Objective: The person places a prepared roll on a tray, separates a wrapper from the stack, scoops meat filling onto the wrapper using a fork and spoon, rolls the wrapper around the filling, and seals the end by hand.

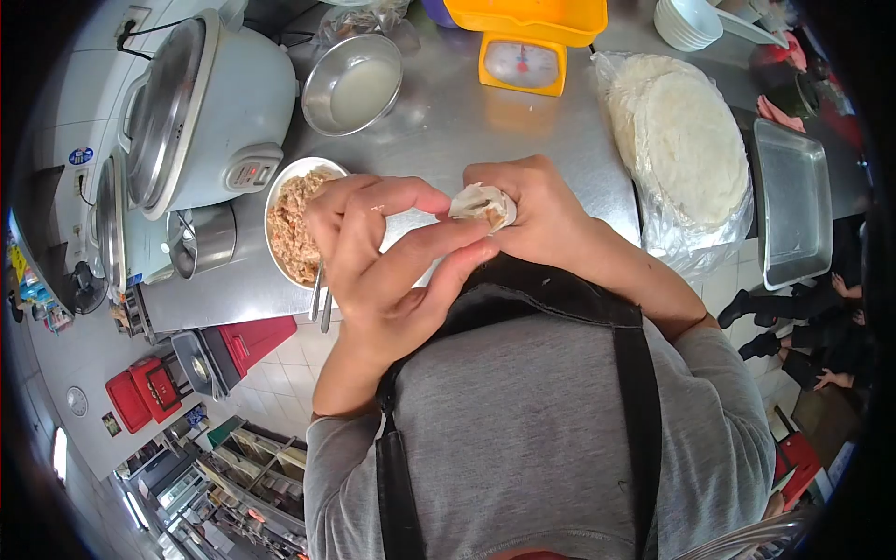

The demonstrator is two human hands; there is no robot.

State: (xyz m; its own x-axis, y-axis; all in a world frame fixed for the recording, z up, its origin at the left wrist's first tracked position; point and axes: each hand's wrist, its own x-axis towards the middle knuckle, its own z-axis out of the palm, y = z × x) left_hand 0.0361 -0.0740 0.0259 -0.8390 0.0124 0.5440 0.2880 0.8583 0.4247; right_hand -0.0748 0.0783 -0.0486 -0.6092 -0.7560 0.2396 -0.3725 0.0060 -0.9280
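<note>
A small dumpling (485, 207), its pale wrapper gathered and partly open at the top with some filling showing, is between my hands. My right hand (551, 205) is closed around its side. From the left, the fingers of my left hand (373, 257) pinch at the wrapper's edge. Just beyond my left hand stands a white bowl of minced meat filling (291, 219), partly hidden by that hand. Metal utensil handles (319, 294) stick out of it. To the right of my right arm, a stack of round white wrappers (691, 145) lies in a clear plastic bag.
A steel bowl of cloudy liquid (362, 91) and a yellow kitchen scale (523, 63) stand at the back of the steel table (443, 121). Large rice cookers (219, 121) are on the left. A metal tray (793, 201) sits at right, near other people's legs (793, 313).
</note>
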